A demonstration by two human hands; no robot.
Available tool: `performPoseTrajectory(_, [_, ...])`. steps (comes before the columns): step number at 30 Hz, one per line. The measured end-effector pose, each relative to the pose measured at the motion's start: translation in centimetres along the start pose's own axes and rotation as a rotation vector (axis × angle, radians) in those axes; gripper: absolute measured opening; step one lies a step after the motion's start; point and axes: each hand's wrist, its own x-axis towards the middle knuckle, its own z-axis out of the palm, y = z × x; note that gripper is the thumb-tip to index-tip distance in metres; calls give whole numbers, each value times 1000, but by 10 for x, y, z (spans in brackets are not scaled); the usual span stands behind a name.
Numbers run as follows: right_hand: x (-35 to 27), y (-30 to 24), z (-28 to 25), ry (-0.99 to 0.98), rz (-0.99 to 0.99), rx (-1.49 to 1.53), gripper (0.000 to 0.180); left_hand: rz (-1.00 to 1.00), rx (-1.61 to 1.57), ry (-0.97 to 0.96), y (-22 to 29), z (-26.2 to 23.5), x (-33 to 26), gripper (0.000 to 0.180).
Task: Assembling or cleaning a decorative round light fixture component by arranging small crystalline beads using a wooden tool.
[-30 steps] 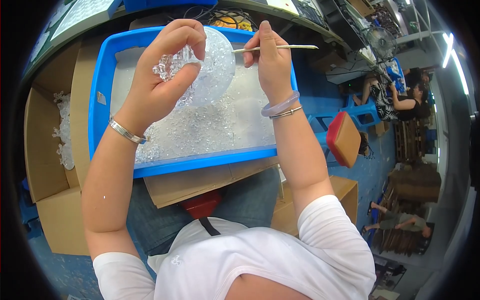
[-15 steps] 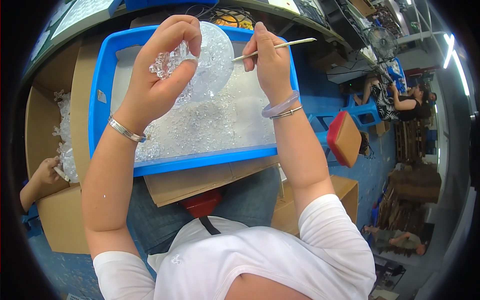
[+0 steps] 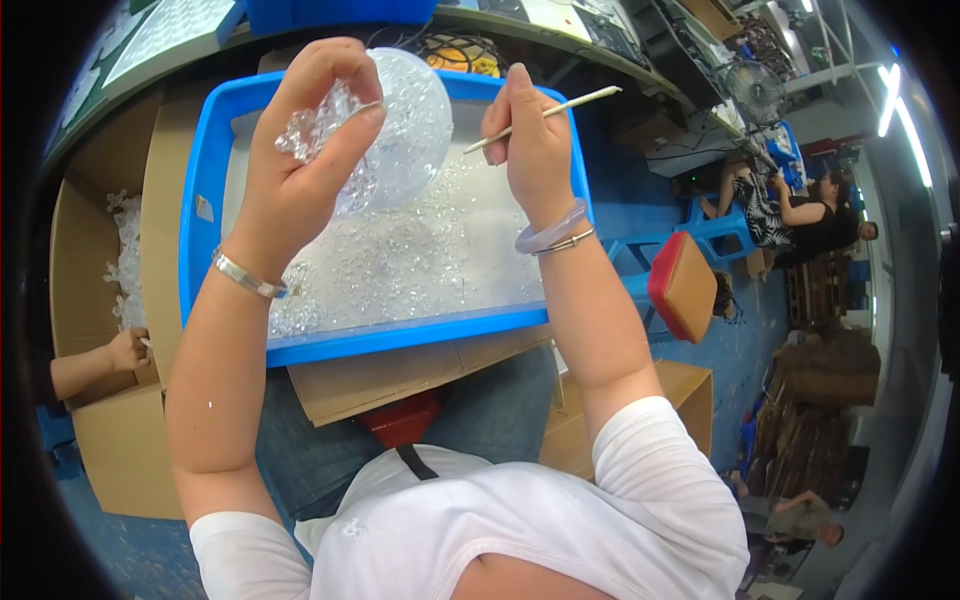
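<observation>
My left hand (image 3: pixel 305 165) is closed around a cluster of clear, faceted plastic pieces (image 3: pixel 312 128) above a blue tray (image 3: pixel 400 338). Right against its fingers is a round translucent disc (image 3: pixel 425 125) with clear bits on its surface; whether the hand also grips the disc I cannot tell. My right hand (image 3: pixel 535 150) pinches a thin pale stick (image 3: pixel 580 101), its tip pointing left toward the disc but apart from it. Small clear bits (image 3: pixel 400 255) lie scattered over the tray's pale bottom, with a denser heap at its near left corner.
On the left, an open cardboard box (image 3: pixel 85 250) holds clear plastic pieces, with another person's hand (image 3: pixel 128 350) at its edge. A red-edged stool (image 3: pixel 682 288) stands at the right. Beyond the tray are black cables (image 3: pixel 455 45) and a workbench. Other people sit farther right.
My left hand has shifted slightly left, along with the cluster and the disc. The stick in my right hand has dipped a little. The other person's hand at the box has moved.
</observation>
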Motion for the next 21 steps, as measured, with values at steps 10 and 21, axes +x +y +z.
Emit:
performPoseTrajectory(10, [-4, -11, -7, 295, -44, 141, 47, -189, 20, -40, 50, -8, -19, 36])
performPoseTrajectory(21, [-6, -14, 4, 201, -75, 102, 51, 253, 264, -263, 67, -9, -11, 24])
